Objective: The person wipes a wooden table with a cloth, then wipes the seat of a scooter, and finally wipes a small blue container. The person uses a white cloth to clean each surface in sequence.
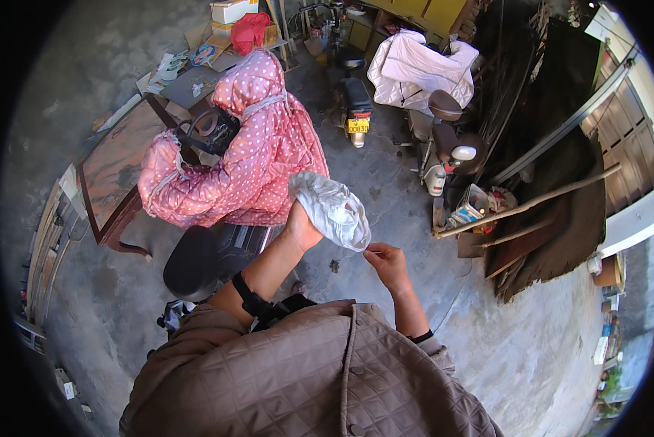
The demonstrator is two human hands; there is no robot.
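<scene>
My left hand (304, 229) holds up a thin, crumpled whitish bag or cover (331, 210), whose exact kind I cannot tell. Most of the left fingers are hidden by it, and a small skin-coloured patch shows through its opening. At its lower right rim, my right hand (388, 263) pinches the edge between thumb and fingertip. Just beyond the left forearm stands a scooter draped in a pink polka-dot quilted cover (250, 158), with its black seat (191, 262) exposed near me.
A wooden table (119, 158) stands left, near cardboard and a red bag (249, 33). Ahead are a black scooter (357, 98) and another scooter (441, 131) with a white quilted cover (425, 68). Wooden poles (529, 202) and a bucket (470, 203) are at right on the concrete floor (523, 338).
</scene>
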